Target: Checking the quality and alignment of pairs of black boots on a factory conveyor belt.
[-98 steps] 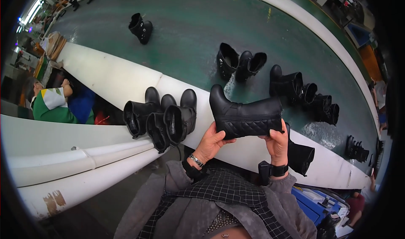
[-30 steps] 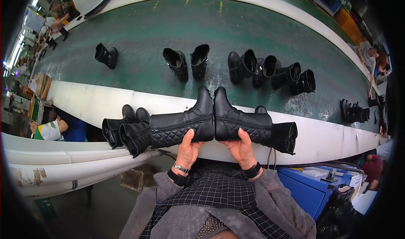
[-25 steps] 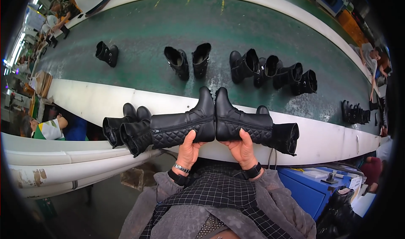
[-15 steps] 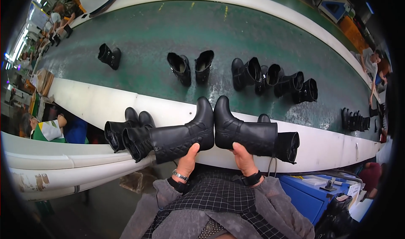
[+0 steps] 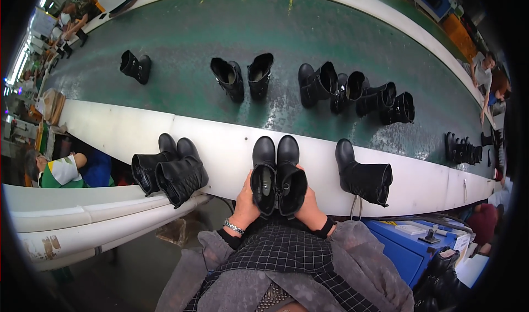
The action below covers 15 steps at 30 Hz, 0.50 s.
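Observation:
Two black boots stand upright side by side right before me, toes pointing away and shaft openings toward me. My left hand wraps the outer side of the left boot. Around the right boot closes my right hand, its fingers partly hidden behind the shaft. The two shafts touch along the middle. To the left, a pair of black boots rests at the white ledge. A single black boot with a quilted shaft is on the ledge to the right.
Beyond the ledge, a green conveyor belt carries several black boots. A blue cabinet stands at my right, and white rounded rails run at my left. Other people are at the far sides.
Both boots have turned from lying sideways, soles together, to upright with toes pointing away. My hands have moved from the sole and heel area to the outer sides of the shafts.

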{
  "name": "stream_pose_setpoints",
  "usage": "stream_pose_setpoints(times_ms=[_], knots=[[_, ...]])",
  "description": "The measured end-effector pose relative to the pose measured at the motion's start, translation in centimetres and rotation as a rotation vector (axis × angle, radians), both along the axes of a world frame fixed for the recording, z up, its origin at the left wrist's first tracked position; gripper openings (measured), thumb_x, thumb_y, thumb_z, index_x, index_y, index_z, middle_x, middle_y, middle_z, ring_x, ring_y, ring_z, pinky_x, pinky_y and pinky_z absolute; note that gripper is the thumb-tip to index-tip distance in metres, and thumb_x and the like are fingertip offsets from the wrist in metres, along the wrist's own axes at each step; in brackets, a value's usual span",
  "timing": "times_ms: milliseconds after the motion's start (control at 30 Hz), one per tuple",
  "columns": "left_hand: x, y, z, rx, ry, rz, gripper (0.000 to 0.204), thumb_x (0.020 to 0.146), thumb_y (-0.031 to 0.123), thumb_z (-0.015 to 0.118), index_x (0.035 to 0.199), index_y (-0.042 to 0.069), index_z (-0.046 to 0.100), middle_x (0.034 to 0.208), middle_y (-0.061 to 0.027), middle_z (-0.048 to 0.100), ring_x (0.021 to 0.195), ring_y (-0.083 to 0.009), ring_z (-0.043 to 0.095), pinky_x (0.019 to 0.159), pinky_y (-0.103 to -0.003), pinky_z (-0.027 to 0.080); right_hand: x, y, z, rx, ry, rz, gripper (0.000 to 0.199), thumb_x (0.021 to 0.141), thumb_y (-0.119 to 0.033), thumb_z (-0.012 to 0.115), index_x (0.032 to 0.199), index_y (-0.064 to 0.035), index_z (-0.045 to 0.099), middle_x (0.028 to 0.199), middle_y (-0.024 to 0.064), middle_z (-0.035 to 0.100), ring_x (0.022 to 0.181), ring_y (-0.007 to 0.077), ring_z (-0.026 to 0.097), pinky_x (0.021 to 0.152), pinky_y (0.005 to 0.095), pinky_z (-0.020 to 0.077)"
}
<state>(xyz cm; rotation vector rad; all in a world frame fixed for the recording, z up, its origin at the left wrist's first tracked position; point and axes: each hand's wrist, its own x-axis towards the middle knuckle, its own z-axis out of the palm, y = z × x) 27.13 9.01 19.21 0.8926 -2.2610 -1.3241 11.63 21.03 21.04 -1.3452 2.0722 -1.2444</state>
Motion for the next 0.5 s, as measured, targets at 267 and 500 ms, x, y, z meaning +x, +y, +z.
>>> stream_pose_setpoints(times_ms=[267, 500], knots=[[0.7, -2.9, 2.1, 0.076, -0.080, -0.176, 0.051, 0.075, 0.012, 0.071, 0.121, 0.005, 0.053, 0.111, -0.0172, 0.061, 0.102, -0.0330, 0.060, 0.087, -0.037, 0.048, -1.2, 0.0, 2.1, 0.156, -0.047, 0.034, 0.084, 0.068, -0.015, 0.077, 0.136, -0.0008, 0.030, 0.123, 0.0210, 0.053, 0.108, 0.0359, 0.059, 0.085, 0.0381, 0.0502], [-1.7, -5.6, 1.9, 0.301, 0.158, 0.048, 0.043, 0.084, 0.018, 0.063, 0.123, 0.003, 0.052, 0.109, -0.0169, 0.063, 0.101, -0.0304, 0.061, 0.089, -0.035, 0.046, -4.3, 0.2, 1.6, 0.075, -0.320, -0.032, 0.052, 0.078, -0.007, 0.070, 0.125, -0.0045, 0.048, 0.108, 0.0106, 0.063, 0.096, 0.0172, 0.062, 0.085, 0.0294, 0.0482]])
